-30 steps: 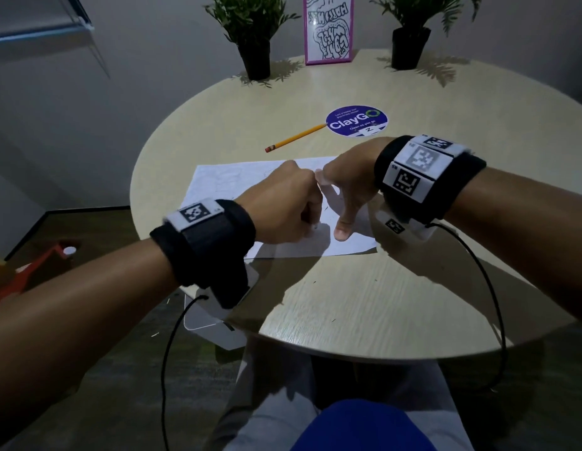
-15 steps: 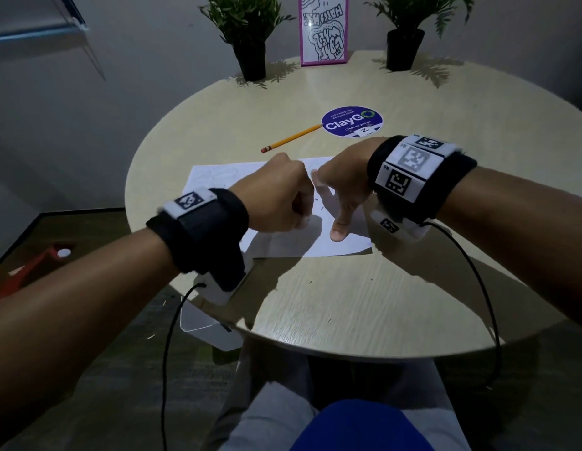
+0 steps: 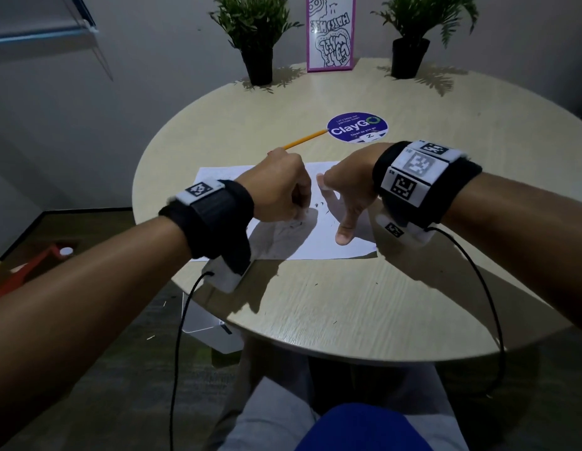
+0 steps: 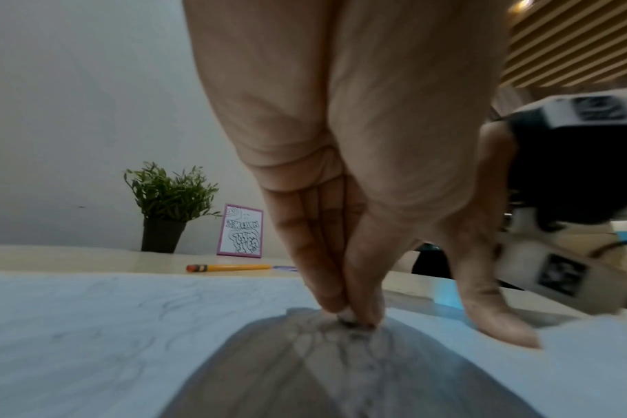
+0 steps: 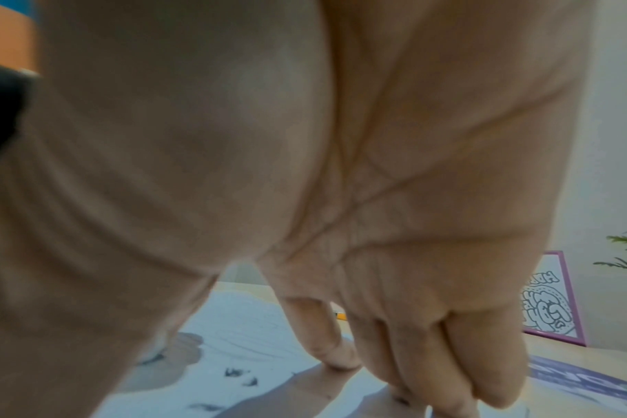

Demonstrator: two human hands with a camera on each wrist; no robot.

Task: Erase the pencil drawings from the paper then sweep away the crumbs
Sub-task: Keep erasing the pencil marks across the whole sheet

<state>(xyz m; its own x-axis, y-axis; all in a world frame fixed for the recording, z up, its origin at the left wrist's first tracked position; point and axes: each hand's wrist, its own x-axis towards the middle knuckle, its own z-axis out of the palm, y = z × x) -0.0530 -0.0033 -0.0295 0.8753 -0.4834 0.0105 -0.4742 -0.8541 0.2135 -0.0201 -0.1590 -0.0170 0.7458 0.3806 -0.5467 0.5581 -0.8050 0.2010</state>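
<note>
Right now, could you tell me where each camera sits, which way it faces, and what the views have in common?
Head: worn on the head, looks forward and down at the round table; both forearms, the left hand and the right hand show over the paper.
Left wrist: under the left wrist, looks along the palm at fingers pinching a small eraser on the paper.
Right wrist: under the right wrist, looks along the palm; the fingertips press the paper.
Shared: all three show the paper and the pink-framed picture.
</note>
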